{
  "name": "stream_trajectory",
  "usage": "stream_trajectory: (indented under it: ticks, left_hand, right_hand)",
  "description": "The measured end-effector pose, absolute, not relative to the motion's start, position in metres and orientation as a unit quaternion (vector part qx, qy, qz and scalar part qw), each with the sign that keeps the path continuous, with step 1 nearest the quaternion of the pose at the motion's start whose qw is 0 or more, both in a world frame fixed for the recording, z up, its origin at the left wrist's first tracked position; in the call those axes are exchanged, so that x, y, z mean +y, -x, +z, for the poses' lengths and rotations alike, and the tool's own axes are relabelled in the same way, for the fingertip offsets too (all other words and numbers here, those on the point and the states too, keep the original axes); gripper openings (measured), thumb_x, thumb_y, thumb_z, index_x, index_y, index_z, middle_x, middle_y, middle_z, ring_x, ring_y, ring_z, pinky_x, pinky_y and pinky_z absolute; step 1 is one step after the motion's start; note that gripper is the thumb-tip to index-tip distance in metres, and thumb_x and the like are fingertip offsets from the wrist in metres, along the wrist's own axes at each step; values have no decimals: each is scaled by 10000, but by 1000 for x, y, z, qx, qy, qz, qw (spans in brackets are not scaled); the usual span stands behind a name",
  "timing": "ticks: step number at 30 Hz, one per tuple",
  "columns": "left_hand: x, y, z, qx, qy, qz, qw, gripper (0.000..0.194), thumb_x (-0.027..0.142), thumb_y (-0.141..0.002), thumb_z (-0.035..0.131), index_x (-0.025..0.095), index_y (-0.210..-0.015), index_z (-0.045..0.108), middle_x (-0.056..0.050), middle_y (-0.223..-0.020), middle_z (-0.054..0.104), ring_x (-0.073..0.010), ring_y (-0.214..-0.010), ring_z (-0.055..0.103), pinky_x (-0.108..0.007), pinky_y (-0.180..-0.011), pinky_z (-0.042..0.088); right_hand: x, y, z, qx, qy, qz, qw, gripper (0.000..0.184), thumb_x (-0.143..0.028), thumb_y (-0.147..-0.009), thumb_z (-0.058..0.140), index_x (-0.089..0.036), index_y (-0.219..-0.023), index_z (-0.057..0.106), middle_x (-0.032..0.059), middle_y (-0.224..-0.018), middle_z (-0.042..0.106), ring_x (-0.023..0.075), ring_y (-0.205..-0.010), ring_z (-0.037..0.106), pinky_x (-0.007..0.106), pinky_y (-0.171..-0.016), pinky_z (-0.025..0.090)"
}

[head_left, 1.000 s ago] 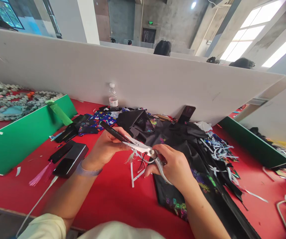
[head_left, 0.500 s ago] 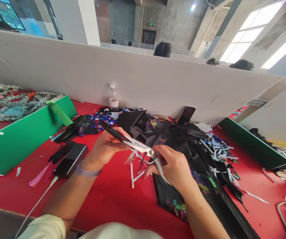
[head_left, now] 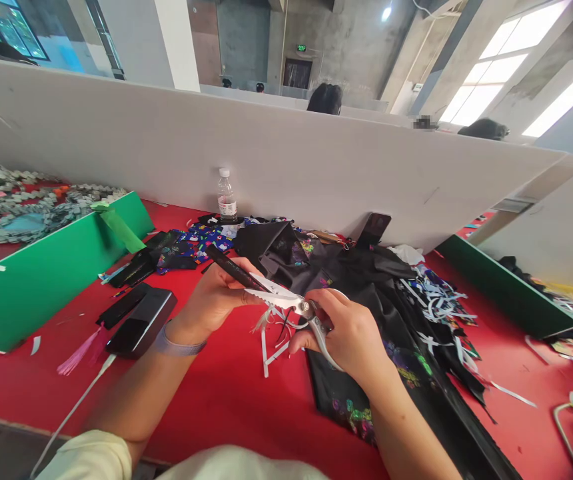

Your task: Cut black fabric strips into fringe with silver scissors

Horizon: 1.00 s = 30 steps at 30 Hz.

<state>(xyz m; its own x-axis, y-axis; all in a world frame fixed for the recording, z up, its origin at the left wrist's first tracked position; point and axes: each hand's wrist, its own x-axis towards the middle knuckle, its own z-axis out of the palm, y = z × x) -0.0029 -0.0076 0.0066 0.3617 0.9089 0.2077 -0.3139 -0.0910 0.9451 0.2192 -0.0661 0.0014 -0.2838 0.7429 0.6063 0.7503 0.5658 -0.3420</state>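
My left hand (head_left: 211, 300) is closed round a narrow black fabric strip (head_left: 234, 269), which sticks up past the fingers to the upper left. In my right hand (head_left: 349, 330) is a pair of scissors (head_left: 304, 308), gripped by the handles. Their blades point left and stand slightly apart, with the strip between them close to my left thumb. White and black thread scraps (head_left: 269, 347) lie on the red table beneath the blades. Black cloth with shiny coloured patterns (head_left: 346, 393) spreads under and beyond my right hand.
A black power bank (head_left: 144, 323) with a white cable lies left of my left wrist. Farther back stand a plastic bottle (head_left: 226, 200) and a phone (head_left: 374, 230). Green dividers (head_left: 56, 267) flank the table, and white strip scraps (head_left: 436, 300) lie at the right.
The black strip and my left fingers have shifted slightly to the right, deeper between the blades. The blades look a little wider apart. My right hand has hardly moved.
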Motion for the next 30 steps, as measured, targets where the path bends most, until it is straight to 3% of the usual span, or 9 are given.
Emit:
stream_trajectory:
  ticks: [30]
  left_hand:
    - [-9,2,1,260,-560,489,616,200,202,-611,855,172,-732,699,-8,-677,682,-166,-670,615,-277,-647,482]
  right_hand:
    - [-68,-218,1,-798,475,-10,371,495,-630,-746,696,-155,-878,650,18,-672,603,96,-484,465,216,-487,353]
